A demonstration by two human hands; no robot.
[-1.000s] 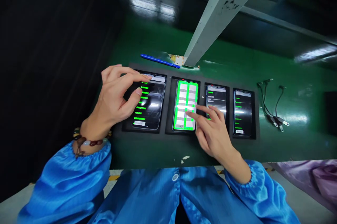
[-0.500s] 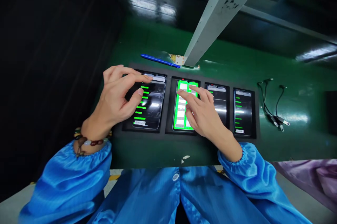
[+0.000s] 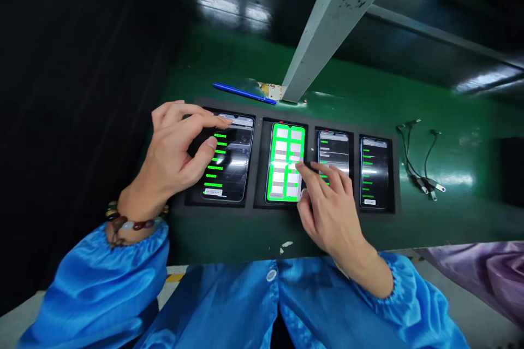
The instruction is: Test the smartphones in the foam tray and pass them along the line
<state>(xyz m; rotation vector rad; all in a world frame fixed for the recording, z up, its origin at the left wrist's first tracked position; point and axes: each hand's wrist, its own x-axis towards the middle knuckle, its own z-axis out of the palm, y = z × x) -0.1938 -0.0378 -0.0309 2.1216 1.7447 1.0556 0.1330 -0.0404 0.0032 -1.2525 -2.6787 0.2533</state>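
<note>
Several phones lie side by side in a dark foam tray (image 3: 257,207) on a green bench. My left hand (image 3: 176,158) hovers over the leftmost phone (image 3: 229,166), fingers bent and apart, index tip near the screen's top edge, thumb over its green list; it holds nothing. My right hand (image 3: 327,207) rests its index fingertip on the right side of the second phone (image 3: 284,160), whose screen shows a white grid framed in bright green. The third phone (image 3: 333,155) is partly hidden behind that hand. The fourth phone (image 3: 373,171) shows a green list.
A blue pen (image 3: 241,93) lies behind the tray beside the foot of a slanted grey metal post (image 3: 323,21). Loose cables with metal plugs (image 3: 423,169) lie on the green bench (image 3: 450,212) to the right. Purple cloth (image 3: 487,272) sits at the lower right.
My right index finger slid from the upper part of the green-grid screen down to its middle right side, and more grid lines turned green. My left hand barely moved.
</note>
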